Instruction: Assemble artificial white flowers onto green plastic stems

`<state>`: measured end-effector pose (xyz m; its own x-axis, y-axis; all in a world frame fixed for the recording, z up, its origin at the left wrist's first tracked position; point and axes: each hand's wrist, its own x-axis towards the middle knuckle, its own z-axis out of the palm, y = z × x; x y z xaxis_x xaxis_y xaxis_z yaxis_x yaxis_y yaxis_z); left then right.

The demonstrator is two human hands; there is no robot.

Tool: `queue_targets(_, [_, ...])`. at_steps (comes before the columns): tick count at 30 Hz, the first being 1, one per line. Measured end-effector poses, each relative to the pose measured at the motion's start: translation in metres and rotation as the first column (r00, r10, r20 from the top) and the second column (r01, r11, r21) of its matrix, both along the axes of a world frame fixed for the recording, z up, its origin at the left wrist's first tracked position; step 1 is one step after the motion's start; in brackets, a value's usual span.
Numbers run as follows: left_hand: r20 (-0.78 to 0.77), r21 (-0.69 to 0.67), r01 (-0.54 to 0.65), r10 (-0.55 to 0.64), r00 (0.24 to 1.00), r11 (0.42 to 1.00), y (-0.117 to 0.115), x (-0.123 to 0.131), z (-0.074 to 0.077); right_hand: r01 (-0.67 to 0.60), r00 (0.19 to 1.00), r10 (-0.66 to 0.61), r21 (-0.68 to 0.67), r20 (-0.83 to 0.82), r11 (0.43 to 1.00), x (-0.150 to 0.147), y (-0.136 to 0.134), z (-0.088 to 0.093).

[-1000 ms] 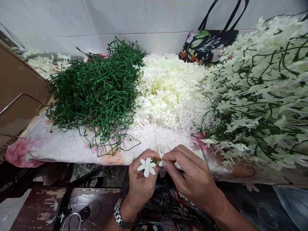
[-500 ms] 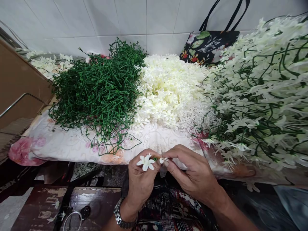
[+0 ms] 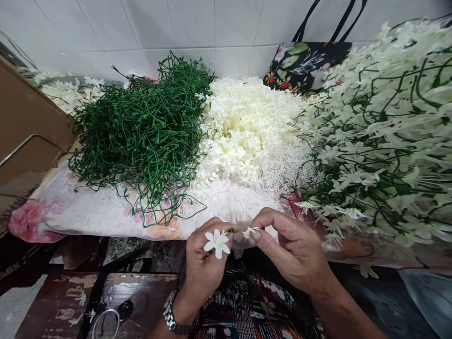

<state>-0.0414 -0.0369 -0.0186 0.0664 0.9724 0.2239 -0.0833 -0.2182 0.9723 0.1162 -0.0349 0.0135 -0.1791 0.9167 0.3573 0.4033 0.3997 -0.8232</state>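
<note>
My left hand (image 3: 207, 256) is closed on a green plastic stem, mostly hidden in the fingers. At that hand a white artificial flower (image 3: 216, 244) faces up, and a small green stem tip (image 3: 231, 230) pokes out by the index finger. Between thumb and index finger of my right hand (image 3: 287, 245) is a small white flower piece (image 3: 250, 231), pinched just right of the stem tip and apart from it. Beyond the hands lie a heap of green stems (image 3: 141, 127) and a pile of loose white blossoms (image 3: 243, 127).
A large mass of white flowers on green stems (image 3: 391, 155) fills the right side. A cardboard box (image 3: 35, 113) stands at the left, a black floral bag (image 3: 303, 66) against the tiled wall. Floral cloth (image 3: 88, 216) covers the table. A wooden stool (image 3: 141, 294) sits low left.
My right hand has moved slightly right with the white flower piece, widening the space to the stem tip. My left hand still holds the stem, its white flower turned slightly.
</note>
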Motion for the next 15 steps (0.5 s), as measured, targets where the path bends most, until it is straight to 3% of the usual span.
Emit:
queue_targets(8, [-0.22, 0.149, 0.091, -0.057, 0.974, 0.985, 0.003, -0.003, 0.01, -0.163, 0.973, 0.147, 0.08, 0.18, 0.983, 0.003, 0.006, 0.019])
queue_targets(15, [-0.27, 0.1, 0.142, -0.111, 0.957, 0.985, 0.004, -0.003, 0.014, -0.205, 0.914, 0.144, 0.125, 0.38, 0.971, 0.008, 0.008, 0.017])
